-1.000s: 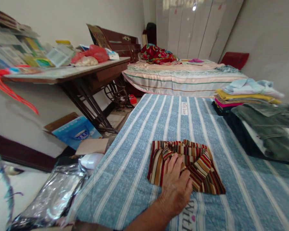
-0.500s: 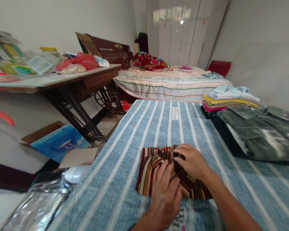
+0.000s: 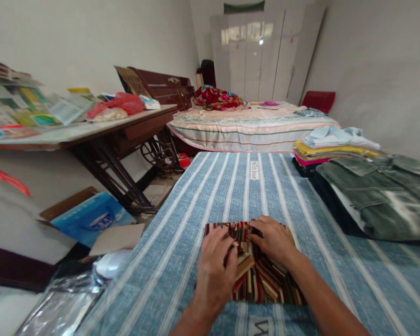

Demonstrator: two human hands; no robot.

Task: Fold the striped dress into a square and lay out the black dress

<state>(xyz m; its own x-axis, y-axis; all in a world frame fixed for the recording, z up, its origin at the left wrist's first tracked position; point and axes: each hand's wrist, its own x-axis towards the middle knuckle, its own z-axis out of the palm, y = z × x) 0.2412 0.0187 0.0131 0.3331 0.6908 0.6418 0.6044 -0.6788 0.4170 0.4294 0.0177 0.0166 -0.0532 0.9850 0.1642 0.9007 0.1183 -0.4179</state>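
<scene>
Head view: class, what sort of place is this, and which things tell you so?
Most likely a home bedroom: a made bed at the far end, a tall white wardrobe behind it, and folded clothes stacked on the blue striped bedspread.

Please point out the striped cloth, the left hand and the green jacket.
striped cloth (image 3: 264,285), head view, lower folded part.
left hand (image 3: 213,275), head view, back of hand.
green jacket (image 3: 378,200), head view, front panel.

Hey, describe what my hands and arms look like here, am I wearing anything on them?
The left hand and right hand are bare: no gloves, rings or bracelets visible. Both forearms are uncovered as far as the picture shows, with no sleeve, watch or markings in view.
</scene>
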